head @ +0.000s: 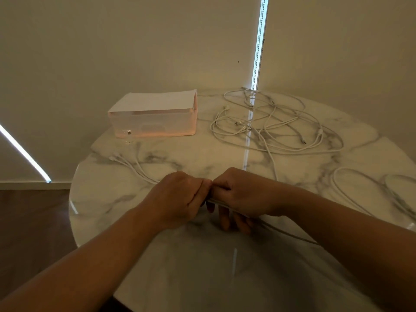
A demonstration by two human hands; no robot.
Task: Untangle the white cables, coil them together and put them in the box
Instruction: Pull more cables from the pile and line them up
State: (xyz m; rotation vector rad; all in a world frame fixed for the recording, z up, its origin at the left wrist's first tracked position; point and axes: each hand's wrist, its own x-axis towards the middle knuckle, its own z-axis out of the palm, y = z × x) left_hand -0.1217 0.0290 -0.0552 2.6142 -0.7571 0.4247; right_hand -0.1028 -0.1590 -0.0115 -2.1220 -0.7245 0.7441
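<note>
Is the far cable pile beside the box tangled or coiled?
Tangled: the cable pile sprawls in loose crossing loops on the table, right of the box. The left hand and right hand grip a nearer bundle.

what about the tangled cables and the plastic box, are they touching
Apart: the head view shows marble tabletop between the plastic box and the tangled cables.

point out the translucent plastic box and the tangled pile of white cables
translucent plastic box (157, 126): head view, on its front wall
tangled pile of white cables (242, 126): head view, on the plugs bunched mid-pile
</note>
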